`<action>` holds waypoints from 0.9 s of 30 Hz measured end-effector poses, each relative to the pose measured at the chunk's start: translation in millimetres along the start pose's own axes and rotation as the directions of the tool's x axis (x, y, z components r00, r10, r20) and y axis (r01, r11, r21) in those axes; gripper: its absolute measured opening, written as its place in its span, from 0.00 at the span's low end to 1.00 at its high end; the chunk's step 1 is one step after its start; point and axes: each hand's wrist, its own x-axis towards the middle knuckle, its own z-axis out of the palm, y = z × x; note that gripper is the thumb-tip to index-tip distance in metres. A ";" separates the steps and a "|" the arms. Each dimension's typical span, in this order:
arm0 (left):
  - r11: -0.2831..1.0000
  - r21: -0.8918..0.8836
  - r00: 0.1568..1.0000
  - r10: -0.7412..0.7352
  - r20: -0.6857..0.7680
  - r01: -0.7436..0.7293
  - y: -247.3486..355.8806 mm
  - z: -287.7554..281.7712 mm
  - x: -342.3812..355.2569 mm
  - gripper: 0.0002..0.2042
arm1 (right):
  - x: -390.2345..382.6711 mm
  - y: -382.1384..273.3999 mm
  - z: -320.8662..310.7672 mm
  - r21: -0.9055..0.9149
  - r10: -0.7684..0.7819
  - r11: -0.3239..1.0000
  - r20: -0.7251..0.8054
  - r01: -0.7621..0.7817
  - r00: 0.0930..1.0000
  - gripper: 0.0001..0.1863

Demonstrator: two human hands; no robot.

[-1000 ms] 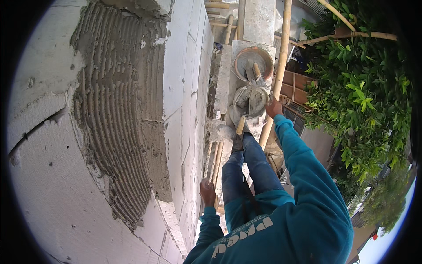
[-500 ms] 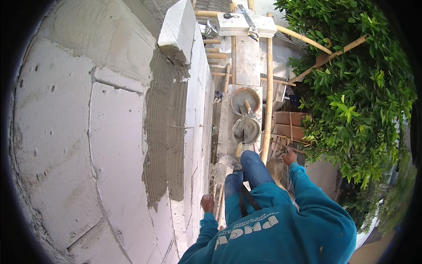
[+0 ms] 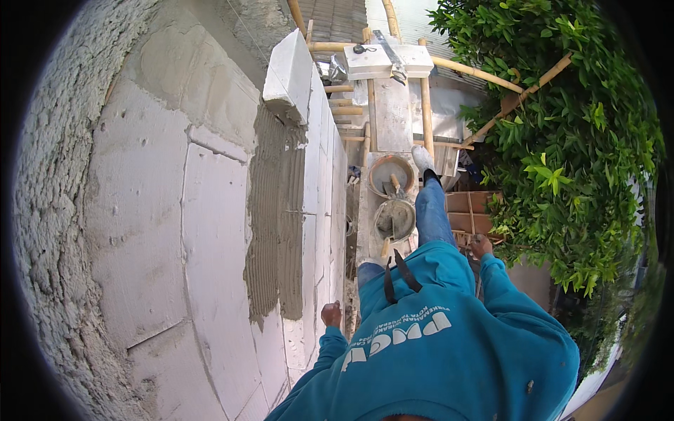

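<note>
My left hand (image 3: 330,313) is closed in a fist with nothing in it, right beside the white block wall (image 3: 161,210). Just ahead of it a band of combed grey mortar (image 3: 277,231) covers the wall's top face. One loose white block (image 3: 291,67) lies at the far end of that band. My right hand (image 3: 481,245) hangs by my hip in a teal sleeve; its fingers are too small to read. Two round mortar buckets (image 3: 392,174) (image 3: 394,219) stand on the plank below me. A trowel handle (image 3: 385,247) sticks out of the nearer one.
I stand on a narrow plank (image 3: 365,210) among bamboo scaffold poles (image 3: 425,112). Another white block (image 3: 390,62) with a long tool on it lies further along. Dense green foliage (image 3: 569,154) fills the right side. Red bricks (image 3: 470,210) are stacked below.
My right hand has left the mortar bucket and dropped to my side, with the trowel staying in the bucket. My view has swung along the wall towards its far end.
</note>
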 end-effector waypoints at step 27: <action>0.991 -0.078 0.990 0.115 0.082 -0.109 700.9 244.5 379.5 0.11 | 728.9 -626.2 -12.7 -0.075 -0.634 0.773 -0.049 0.630 0.772 0.44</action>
